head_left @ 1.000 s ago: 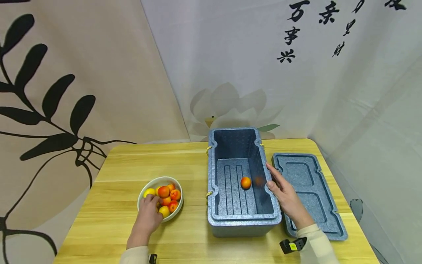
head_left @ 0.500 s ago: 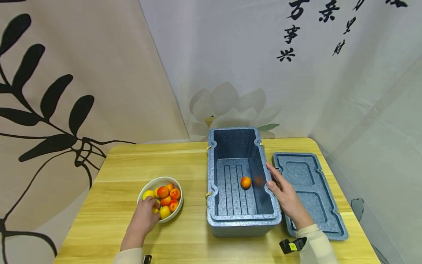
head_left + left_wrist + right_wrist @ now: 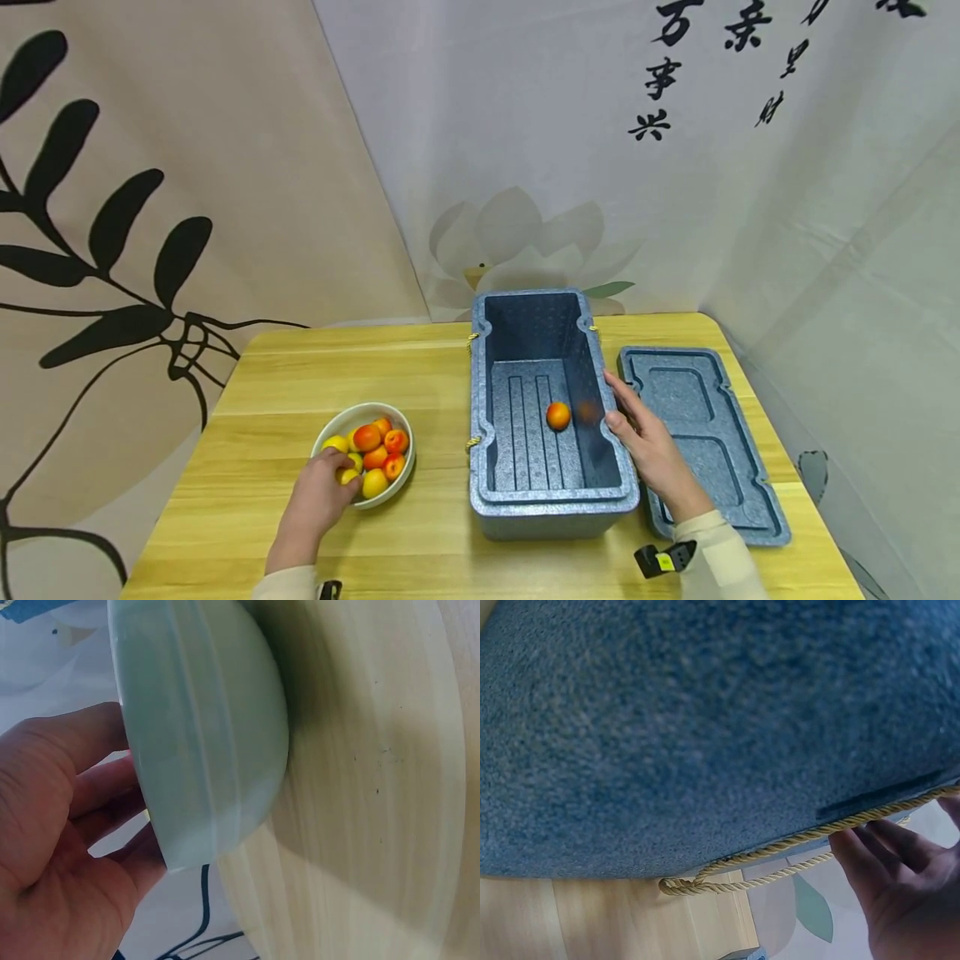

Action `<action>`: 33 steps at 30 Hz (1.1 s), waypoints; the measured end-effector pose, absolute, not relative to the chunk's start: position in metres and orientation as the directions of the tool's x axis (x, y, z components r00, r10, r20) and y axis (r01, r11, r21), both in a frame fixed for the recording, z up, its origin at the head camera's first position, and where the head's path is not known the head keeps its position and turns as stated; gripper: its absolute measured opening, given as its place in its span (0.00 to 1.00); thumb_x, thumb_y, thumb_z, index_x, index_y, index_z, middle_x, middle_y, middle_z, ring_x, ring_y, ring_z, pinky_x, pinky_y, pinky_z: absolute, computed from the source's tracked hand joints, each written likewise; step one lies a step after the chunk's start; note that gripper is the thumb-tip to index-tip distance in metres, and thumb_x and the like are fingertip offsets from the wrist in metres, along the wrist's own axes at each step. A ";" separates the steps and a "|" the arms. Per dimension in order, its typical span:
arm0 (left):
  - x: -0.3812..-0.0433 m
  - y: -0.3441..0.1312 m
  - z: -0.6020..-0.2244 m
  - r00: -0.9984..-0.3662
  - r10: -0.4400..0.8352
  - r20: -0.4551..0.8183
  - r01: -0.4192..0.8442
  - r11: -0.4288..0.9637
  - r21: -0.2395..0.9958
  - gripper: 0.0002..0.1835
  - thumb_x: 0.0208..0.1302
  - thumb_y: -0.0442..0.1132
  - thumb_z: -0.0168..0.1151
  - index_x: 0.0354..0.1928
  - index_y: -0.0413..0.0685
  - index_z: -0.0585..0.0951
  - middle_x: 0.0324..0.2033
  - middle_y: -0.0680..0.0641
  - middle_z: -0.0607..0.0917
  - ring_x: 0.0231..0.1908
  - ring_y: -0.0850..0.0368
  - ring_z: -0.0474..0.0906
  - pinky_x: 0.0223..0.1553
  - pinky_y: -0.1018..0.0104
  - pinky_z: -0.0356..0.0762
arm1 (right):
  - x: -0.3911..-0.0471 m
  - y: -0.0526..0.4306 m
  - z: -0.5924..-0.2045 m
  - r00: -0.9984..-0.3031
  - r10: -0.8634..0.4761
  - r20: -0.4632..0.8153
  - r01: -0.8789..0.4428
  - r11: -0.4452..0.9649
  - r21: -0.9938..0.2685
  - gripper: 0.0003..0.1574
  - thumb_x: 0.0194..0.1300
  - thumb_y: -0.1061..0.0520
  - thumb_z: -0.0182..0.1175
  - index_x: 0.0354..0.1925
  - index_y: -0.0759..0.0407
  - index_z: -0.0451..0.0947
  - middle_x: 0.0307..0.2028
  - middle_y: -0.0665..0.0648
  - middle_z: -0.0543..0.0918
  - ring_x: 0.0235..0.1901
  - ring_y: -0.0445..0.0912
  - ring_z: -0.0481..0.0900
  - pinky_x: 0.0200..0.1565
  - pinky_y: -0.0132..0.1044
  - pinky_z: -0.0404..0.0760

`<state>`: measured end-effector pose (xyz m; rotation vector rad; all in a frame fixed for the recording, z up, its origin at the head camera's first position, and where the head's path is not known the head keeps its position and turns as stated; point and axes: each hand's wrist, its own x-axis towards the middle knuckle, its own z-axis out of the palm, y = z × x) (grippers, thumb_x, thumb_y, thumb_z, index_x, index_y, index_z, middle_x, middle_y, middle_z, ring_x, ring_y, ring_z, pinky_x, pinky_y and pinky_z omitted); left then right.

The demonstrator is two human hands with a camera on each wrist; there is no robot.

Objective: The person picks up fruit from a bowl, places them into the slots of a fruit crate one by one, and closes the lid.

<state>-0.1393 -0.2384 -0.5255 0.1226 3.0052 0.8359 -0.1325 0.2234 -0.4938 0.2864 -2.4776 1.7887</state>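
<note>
My left hand [image 3: 318, 493] reaches over the near left rim of a pale green bowl [image 3: 406, 477]. Its thumb and fingertips pinch a yellow fruit [image 3: 347, 476] inside. In the left wrist view, the bowl wall [image 3: 214, 742] hides those fingertips. Orange-red apricot-like fruits [image 3: 367, 437] and other yellow ones fill the bowl. My right hand [image 3: 651, 446] rests on the right rim of a blue-grey speckled foam box [image 3: 480, 400], thumb and fingers spread. In the right wrist view, its fingers [image 3: 859, 859] lie by a gold rope [image 3: 802, 838]. One orange fruit [image 3: 558, 416] lies on the box floor.
The box's lid [image 3: 678, 393] lies flat to its right, under the right forearm. All of this stands on a wooden table [image 3: 292, 367]. A printed cloth [image 3: 510, 150] hangs behind the table's back edge.
My left hand has drawn back slightly left and down in the bowl, and a yellow fruit now shows between its fingertips. The right hand and box stay put.
</note>
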 end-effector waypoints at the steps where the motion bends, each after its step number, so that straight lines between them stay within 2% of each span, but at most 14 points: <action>1: -0.139 -0.239 -0.525 -0.997 0.074 0.005 0.066 0.849 0.524 0.11 0.52 0.30 0.73 0.37 0.31 0.84 0.38 0.42 0.81 0.42 0.41 0.78 0.48 0.45 0.77 | -0.133 0.223 -0.494 -0.980 -0.109 0.169 -0.194 0.303 -0.933 0.34 0.77 0.59 0.49 0.76 0.48 0.55 0.74 0.60 0.56 0.70 0.62 0.55 0.63 0.63 0.61; 7: -0.138 -0.242 -0.524 -0.997 0.039 0.066 0.070 0.816 0.574 0.14 0.53 0.30 0.73 0.41 0.30 0.83 0.41 0.39 0.82 0.45 0.39 0.79 0.51 0.45 0.77 | -0.133 0.224 -0.495 -0.978 -0.111 0.177 -0.202 0.296 -0.934 0.34 0.77 0.59 0.49 0.76 0.48 0.55 0.73 0.61 0.56 0.69 0.63 0.56 0.62 0.64 0.62; 10: -0.139 -0.241 -0.525 -0.995 0.024 0.093 0.076 0.794 0.603 0.14 0.55 0.30 0.73 0.43 0.32 0.83 0.43 0.39 0.83 0.46 0.40 0.79 0.51 0.45 0.77 | -0.132 0.224 -0.495 -0.978 -0.109 0.178 -0.203 0.303 -0.931 0.34 0.77 0.59 0.48 0.76 0.47 0.55 0.73 0.60 0.57 0.69 0.62 0.56 0.62 0.60 0.65; 14: -0.138 -0.240 -0.526 -0.988 -0.008 0.152 0.092 0.760 0.643 0.13 0.55 0.31 0.74 0.42 0.35 0.84 0.42 0.41 0.83 0.45 0.43 0.81 0.50 0.48 0.79 | -0.132 0.225 -0.496 -0.978 -0.110 0.176 -0.202 0.311 -0.929 0.34 0.78 0.59 0.48 0.76 0.46 0.55 0.73 0.59 0.57 0.70 0.60 0.56 0.61 0.38 0.68; 16: -0.138 -0.239 -0.527 -0.982 -0.022 0.185 0.108 0.743 0.660 0.13 0.54 0.31 0.75 0.41 0.36 0.84 0.41 0.43 0.83 0.44 0.45 0.82 0.48 0.50 0.80 | -0.132 0.225 -0.496 -0.978 -0.111 0.177 -0.203 0.311 -0.928 0.34 0.78 0.59 0.48 0.76 0.46 0.55 0.73 0.59 0.57 0.70 0.60 0.56 0.59 0.30 0.67; 18: -0.139 -0.237 -0.528 -0.976 -0.036 0.216 0.123 0.726 0.676 0.13 0.54 0.30 0.75 0.41 0.37 0.85 0.41 0.45 0.83 0.43 0.47 0.82 0.47 0.52 0.81 | -0.132 0.224 -0.496 -0.978 -0.111 0.179 -0.205 0.309 -0.929 0.34 0.77 0.59 0.48 0.76 0.46 0.55 0.73 0.59 0.57 0.70 0.60 0.56 0.60 0.33 0.67; 22: -0.140 -0.234 -0.530 -0.962 -0.073 0.262 0.142 0.685 0.715 0.13 0.52 0.29 0.76 0.40 0.38 0.85 0.41 0.45 0.83 0.41 0.49 0.82 0.44 0.54 0.82 | -0.132 0.224 -0.495 -0.978 -0.114 0.176 -0.203 0.305 -0.930 0.34 0.77 0.59 0.48 0.76 0.46 0.55 0.74 0.59 0.56 0.70 0.61 0.55 0.63 0.55 0.65; 24: -0.142 -0.232 -0.531 -0.956 -0.093 0.278 0.152 0.653 0.742 0.13 0.50 0.28 0.76 0.39 0.37 0.85 0.40 0.45 0.84 0.41 0.49 0.82 0.44 0.57 0.82 | -0.132 0.223 -0.495 -0.979 -0.116 0.169 -0.197 0.297 -0.934 0.34 0.78 0.59 0.48 0.76 0.46 0.54 0.74 0.59 0.55 0.70 0.61 0.54 0.63 0.61 0.62; 29: -0.146 -0.224 -0.531 -0.945 -0.116 0.305 0.184 0.582 0.792 0.12 0.51 0.27 0.75 0.38 0.36 0.85 0.40 0.45 0.84 0.43 0.55 0.80 0.42 0.67 0.83 | -0.132 0.223 -0.494 -0.981 -0.115 0.157 -0.184 0.294 -0.938 0.34 0.78 0.58 0.48 0.77 0.44 0.54 0.74 0.58 0.55 0.71 0.60 0.53 0.64 0.62 0.61; 33: -0.150 -0.216 -0.530 -0.946 -0.125 0.298 0.187 0.541 0.820 0.12 0.53 0.29 0.75 0.40 0.37 0.85 0.40 0.45 0.85 0.44 0.59 0.78 0.42 0.69 0.82 | -0.132 0.224 -0.495 -0.980 -0.115 0.164 -0.191 0.301 -0.934 0.34 0.78 0.58 0.48 0.77 0.46 0.54 0.74 0.58 0.55 0.71 0.60 0.54 0.64 0.62 0.61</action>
